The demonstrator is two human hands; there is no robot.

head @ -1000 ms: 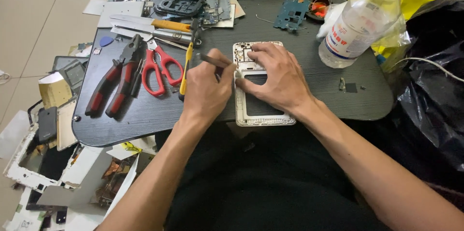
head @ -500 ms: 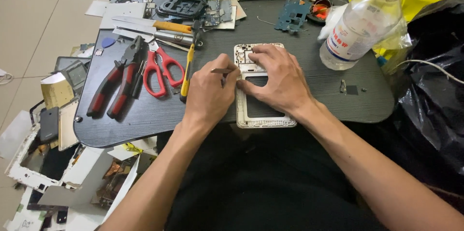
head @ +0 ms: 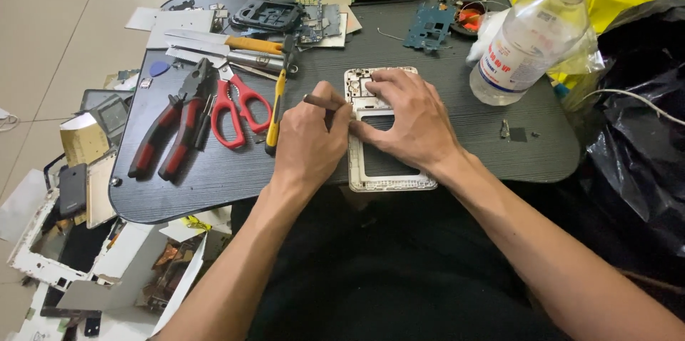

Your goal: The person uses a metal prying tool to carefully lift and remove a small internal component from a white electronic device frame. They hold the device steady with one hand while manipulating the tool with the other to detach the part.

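- I see a dark round table (head: 499,163) over pale tiled floor (head: 57,34), phone scraps alongside
- Right hand (head: 410,123) presses white phone frame (head: 389,177) near table's front edge
- Left hand (head: 310,143) pinches a thin tool (head: 319,100) at the frame

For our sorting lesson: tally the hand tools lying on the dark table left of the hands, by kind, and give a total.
Pliers: 1
Scissors: 1
Yellow screwdriver: 1
Orange-handled knife: 1
Total: 4
Besides these, the left hand holds a thin tool against the phone frame, which the right hand steadies.
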